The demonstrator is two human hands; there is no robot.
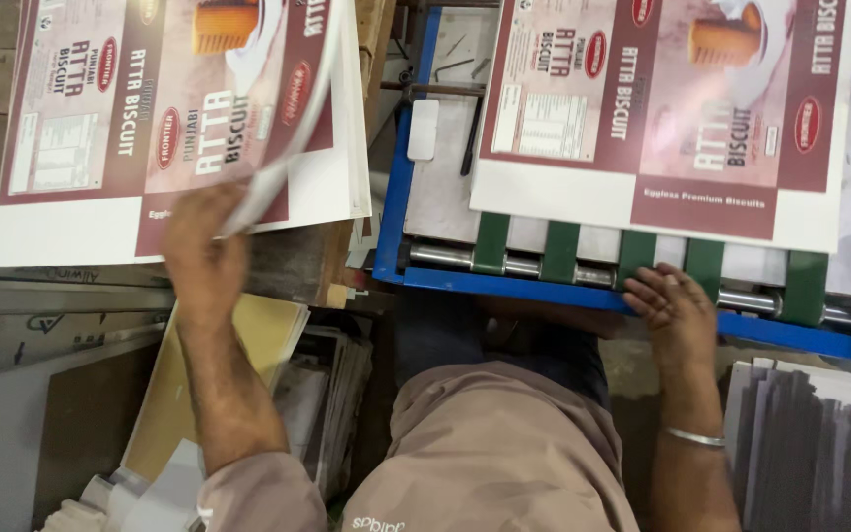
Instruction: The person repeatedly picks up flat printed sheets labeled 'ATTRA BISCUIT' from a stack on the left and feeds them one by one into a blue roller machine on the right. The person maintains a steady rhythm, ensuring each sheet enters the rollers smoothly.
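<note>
Up at the left, the left hand [204,246] grips the near edge of the top printed sheet [278,167], fingers pinched on it so the edge curls upward off the stack of printed sheets [81,232] lying beneath. That stack is maroon and pink with white borders and rests on a brown surface beside the machine. Well apart from it, the right hand [677,305] lies flat, fingers spread and holding nothing, on the blue front rail [544,291] of the machine, touching one of the green belts [703,266] near the steel roller [534,266]. Another printed sheet [662,108] lies on the feed bed just beyond that hand. A metal bangle [693,436] circles the right wrist. Below the left forearm, loose board offcuts [248,335] are piled, though the blur makes their number hard to tell.
</note>
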